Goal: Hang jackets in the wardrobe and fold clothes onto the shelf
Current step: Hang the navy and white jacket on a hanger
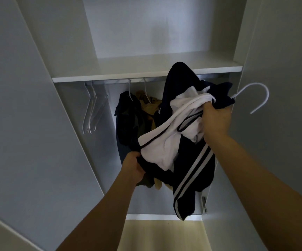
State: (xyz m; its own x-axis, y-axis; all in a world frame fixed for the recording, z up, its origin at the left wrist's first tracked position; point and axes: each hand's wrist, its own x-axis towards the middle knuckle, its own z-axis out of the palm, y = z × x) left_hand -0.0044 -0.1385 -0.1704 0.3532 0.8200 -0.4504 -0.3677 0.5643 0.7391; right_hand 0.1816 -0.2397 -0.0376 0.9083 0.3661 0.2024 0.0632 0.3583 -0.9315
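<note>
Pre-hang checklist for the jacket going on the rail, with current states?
1. Right hand grips jacket at the hanger neck: ok.
2. Left hand holds the jacket's lower edge: ok.
3. Hanger hook free and exposed: ok.
4. Hanger arms seated in the shoulders: cannot tell, fabric is bunched.
5. Free rail space right of the hung clothes: cannot tell, jacket blocks it.
6. Zipper closed: not ok, front hangs open.

The jacket [188, 171] hides all of its hanger [255, 98] but the hook, the fingers of both hands, and the rail's right end.
</note>
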